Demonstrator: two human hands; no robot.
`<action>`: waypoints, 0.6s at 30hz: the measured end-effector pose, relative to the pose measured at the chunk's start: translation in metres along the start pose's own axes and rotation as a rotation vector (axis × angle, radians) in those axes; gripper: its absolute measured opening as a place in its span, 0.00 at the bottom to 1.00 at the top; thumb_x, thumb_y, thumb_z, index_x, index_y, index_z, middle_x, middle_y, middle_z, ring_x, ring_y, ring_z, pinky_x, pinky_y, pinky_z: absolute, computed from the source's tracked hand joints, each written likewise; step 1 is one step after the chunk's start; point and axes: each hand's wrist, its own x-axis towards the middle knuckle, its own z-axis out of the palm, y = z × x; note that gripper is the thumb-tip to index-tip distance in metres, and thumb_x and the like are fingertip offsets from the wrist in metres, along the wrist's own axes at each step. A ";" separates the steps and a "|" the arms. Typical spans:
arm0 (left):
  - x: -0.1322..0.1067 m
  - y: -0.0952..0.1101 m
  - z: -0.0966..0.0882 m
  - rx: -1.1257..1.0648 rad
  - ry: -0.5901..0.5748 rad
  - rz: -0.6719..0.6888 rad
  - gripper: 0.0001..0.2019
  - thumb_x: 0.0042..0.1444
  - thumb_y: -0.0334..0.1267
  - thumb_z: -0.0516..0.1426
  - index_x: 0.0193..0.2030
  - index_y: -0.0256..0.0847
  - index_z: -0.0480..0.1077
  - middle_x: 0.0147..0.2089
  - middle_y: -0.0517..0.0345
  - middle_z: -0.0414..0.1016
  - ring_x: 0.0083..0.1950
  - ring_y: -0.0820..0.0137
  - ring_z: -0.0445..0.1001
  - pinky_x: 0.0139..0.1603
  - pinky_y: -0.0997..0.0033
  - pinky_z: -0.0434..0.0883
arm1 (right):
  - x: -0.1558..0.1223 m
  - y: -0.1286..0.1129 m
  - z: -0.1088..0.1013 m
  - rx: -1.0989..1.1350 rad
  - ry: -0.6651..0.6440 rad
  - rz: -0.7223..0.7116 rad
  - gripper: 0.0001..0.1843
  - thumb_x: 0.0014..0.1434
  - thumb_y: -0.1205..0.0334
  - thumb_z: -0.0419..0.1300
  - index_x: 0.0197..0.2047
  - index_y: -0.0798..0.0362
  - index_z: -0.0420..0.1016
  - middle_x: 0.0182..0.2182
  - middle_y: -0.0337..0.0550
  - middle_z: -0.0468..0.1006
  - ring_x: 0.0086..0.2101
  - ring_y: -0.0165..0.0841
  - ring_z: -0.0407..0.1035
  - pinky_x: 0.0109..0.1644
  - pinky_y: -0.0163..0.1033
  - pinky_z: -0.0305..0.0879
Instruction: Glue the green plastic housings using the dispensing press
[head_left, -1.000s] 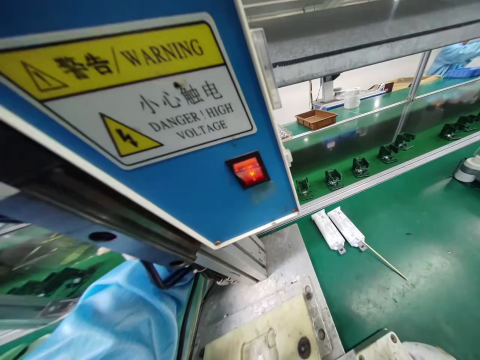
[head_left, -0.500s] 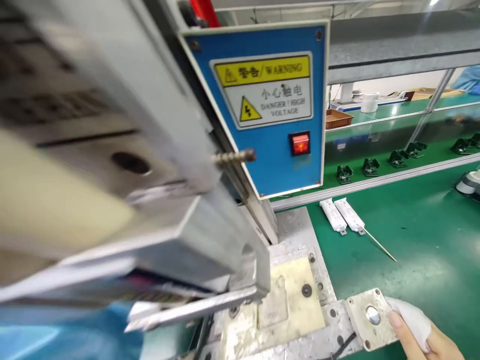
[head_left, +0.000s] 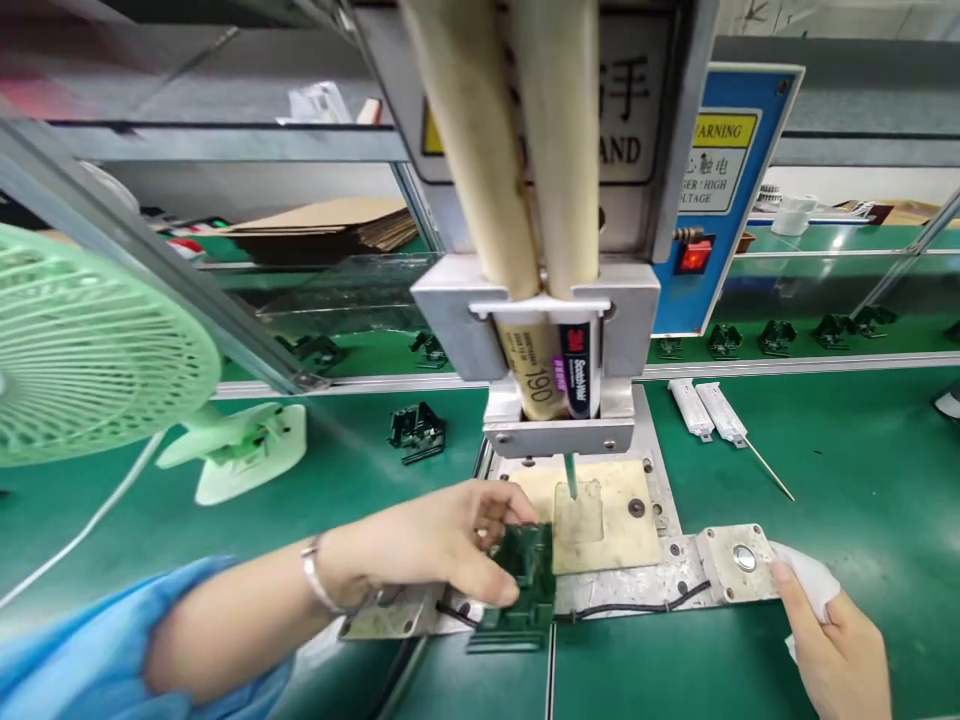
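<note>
My left hand (head_left: 442, 535) is closed on a dark green plastic part (head_left: 525, 590), thumb on the near side and fingers behind. The part is held at the front left of the machine's cream pad (head_left: 626, 530). Above the pad points the thin green nozzle (head_left: 571, 478) of a twin adhesive cartridge (head_left: 551, 370), held in a metal bracket. On the right, my right hand (head_left: 844, 640) grips a folded white wipe (head_left: 814, 580). Its thumb touches the edge of a button block (head_left: 731, 565) with a round silver button.
A green fan (head_left: 90, 350) stands at left. Another dark green part (head_left: 418, 430) lies on the table, and several line the back shelf. Two white tubes (head_left: 724, 412) and a thin wooden stick (head_left: 772, 472) lie at right. The blue switch box (head_left: 679, 300) shows a lit red switch.
The view has swung left and back from the machine. My left hand with the green part is now in sight. My right hand stays at the button block with the wipe.
</note>
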 end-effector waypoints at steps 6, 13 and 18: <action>0.036 0.015 0.030 -0.184 -0.008 -0.013 0.27 0.27 0.35 0.71 0.38 0.38 0.69 0.36 0.61 0.72 0.37 0.67 0.71 0.36 0.71 0.68 | 0.005 0.001 0.000 0.009 0.001 -0.005 0.31 0.50 0.33 0.64 0.38 0.55 0.85 0.32 0.48 0.83 0.36 0.46 0.78 0.36 0.37 0.75; 0.047 0.028 0.023 0.242 0.123 0.146 0.21 0.36 0.42 0.69 0.35 0.39 0.67 0.22 0.68 0.63 0.25 0.71 0.63 0.25 0.72 0.61 | 0.005 0.005 0.002 0.020 0.002 -0.009 0.31 0.50 0.33 0.64 0.39 0.55 0.85 0.33 0.48 0.83 0.35 0.45 0.78 0.32 0.37 0.74; 0.054 0.002 0.039 0.170 0.252 0.300 0.28 0.39 0.45 0.68 0.46 0.38 0.68 0.32 0.60 0.69 0.30 0.67 0.71 0.32 0.67 0.72 | 0.005 0.006 0.000 0.011 -0.025 0.022 0.31 0.51 0.34 0.64 0.39 0.56 0.85 0.30 0.47 0.83 0.32 0.45 0.77 0.26 0.36 0.71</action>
